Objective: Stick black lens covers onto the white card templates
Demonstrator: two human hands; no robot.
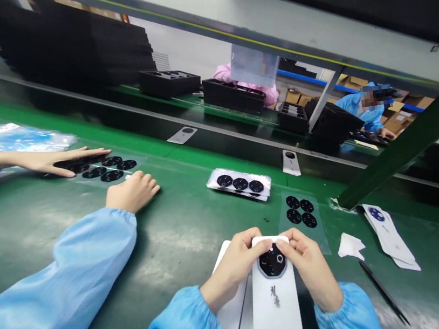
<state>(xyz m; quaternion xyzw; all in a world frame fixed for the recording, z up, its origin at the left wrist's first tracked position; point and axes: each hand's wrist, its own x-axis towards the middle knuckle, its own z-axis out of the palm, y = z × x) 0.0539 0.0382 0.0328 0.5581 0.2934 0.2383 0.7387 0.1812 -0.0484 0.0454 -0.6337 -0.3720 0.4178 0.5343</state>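
At the frame's lower centre, the left hand (233, 265) and right hand (312, 268) pinched the top end of a white, flat, rectangular panel (275, 314) between thumbs and fingers, both thumbs at the upper rim of its black disc (272, 264). Slim black tweezers (384, 292) lay lower right.

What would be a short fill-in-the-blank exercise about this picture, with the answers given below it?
1. The left hand and the right hand hold a white panel whose disc is mainly ____ in colour.
2. The clear sheet just beyond the right hand carries ____ separate discs.
3. The tweezers lie to the ____ of the right hand.

Missing words: black; four; right
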